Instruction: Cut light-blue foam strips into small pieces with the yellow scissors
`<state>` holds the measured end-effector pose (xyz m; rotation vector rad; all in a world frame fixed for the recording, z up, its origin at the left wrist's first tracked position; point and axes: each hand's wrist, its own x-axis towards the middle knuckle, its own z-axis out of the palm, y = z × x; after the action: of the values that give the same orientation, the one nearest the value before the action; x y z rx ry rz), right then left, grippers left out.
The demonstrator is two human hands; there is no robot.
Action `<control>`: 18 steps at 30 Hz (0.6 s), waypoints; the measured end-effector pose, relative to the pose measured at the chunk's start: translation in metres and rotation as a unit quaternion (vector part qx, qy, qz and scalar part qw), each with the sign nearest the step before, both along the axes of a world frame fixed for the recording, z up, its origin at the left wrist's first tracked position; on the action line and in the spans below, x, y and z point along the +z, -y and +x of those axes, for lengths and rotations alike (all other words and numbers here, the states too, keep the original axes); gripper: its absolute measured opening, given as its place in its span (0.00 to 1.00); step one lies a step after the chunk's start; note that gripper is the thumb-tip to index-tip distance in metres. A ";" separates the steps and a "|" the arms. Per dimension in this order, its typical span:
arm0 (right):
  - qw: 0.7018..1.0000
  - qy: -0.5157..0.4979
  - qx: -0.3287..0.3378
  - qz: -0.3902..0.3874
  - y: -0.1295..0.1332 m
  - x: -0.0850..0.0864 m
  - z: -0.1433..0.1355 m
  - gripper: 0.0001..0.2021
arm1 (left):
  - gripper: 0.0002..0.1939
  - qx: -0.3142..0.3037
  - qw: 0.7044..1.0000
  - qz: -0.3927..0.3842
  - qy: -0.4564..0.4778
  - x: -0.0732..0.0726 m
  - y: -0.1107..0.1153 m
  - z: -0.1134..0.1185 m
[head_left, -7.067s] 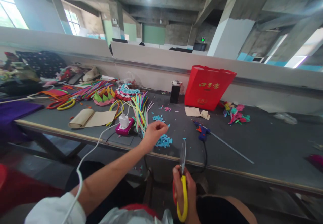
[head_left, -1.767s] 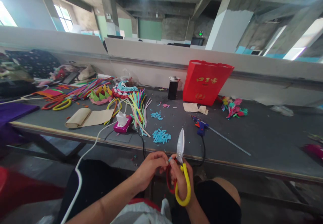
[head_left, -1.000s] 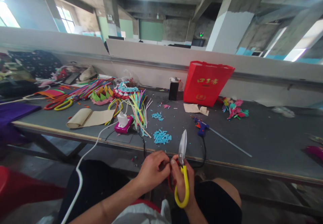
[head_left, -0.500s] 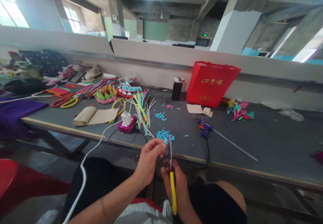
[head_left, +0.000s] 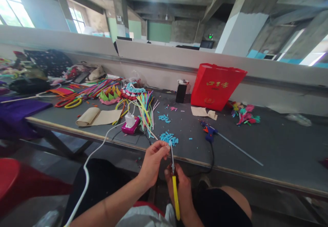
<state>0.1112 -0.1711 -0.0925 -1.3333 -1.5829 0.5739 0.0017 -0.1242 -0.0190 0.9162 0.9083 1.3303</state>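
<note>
My right hand (head_left: 182, 189) is wrapped round a pair of scissors (head_left: 176, 199) with yellow handles, the blades pointing away from me toward the table edge. At the blade tips my left hand (head_left: 153, 162) is closed, thumb and finger pinched together. Whatever they pinch is too small to make out. Just beyond both hands lies a pile of short cut blue pieces (head_left: 167, 137) on the dark tabletop. A smaller group of blue pieces (head_left: 164, 118) is scattered behind it.
A blue glue gun (head_left: 209, 133) with a long glue stick lies to the right. Behind stand a red bag (head_left: 217, 87) and a black bottle (head_left: 181, 93). Leftward are a bundle of coloured strips (head_left: 146, 109), a magenta power block (head_left: 131, 126) with a white cable, and a brown paper roll (head_left: 88, 117).
The scissor blades, slightly apart before, now look closed together beside my left fingertips. My view has shifted a little; both hands stay in nearly the same place.
</note>
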 end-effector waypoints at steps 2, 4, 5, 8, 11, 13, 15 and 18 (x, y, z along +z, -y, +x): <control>1.000 0.005 -0.008 -0.004 0.000 -0.003 0.000 0.11 | 0.06 -0.001 1.000 0.002 -0.003 0.001 0.000 0.000; 1.000 0.010 -0.016 -0.005 0.001 -0.004 0.000 0.11 | 0.06 -0.002 1.000 0.000 -0.005 0.002 0.000 0.001; 1.000 0.013 -0.019 -0.004 0.001 -0.004 -0.001 0.11 | 0.06 -0.001 1.000 -0.001 -0.005 0.002 0.000 0.001; 1.000 0.012 -0.018 -0.006 0.002 -0.003 -0.001 0.12 | 0.06 0.000 1.000 -0.005 -0.002 0.002 0.000 0.002; 1.000 -0.004 -0.014 -0.011 0.002 -0.002 -0.001 0.12 | 0.06 -0.008 1.000 -0.006 0.007 0.002 0.000 0.002; 1.000 -0.005 -0.015 -0.009 0.002 -0.001 -0.001 0.13 | 0.06 -0.012 1.000 -0.007 0.009 0.002 0.000 0.002; 1.000 -0.002 -0.019 -0.007 0.002 -0.001 -0.001 0.13 | 0.06 -0.012 1.000 -0.007 0.007 0.003 0.001 0.003; 1.000 -0.005 -0.021 -0.009 0.002 -0.001 -0.001 0.14 | 0.06 -0.009 1.000 -0.009 0.003 0.003 0.001 0.003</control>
<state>0.1098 -0.1733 -0.0938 -1.3726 -1.5416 0.5689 0.0050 -0.1251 -0.0160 0.9039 0.9029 1.3065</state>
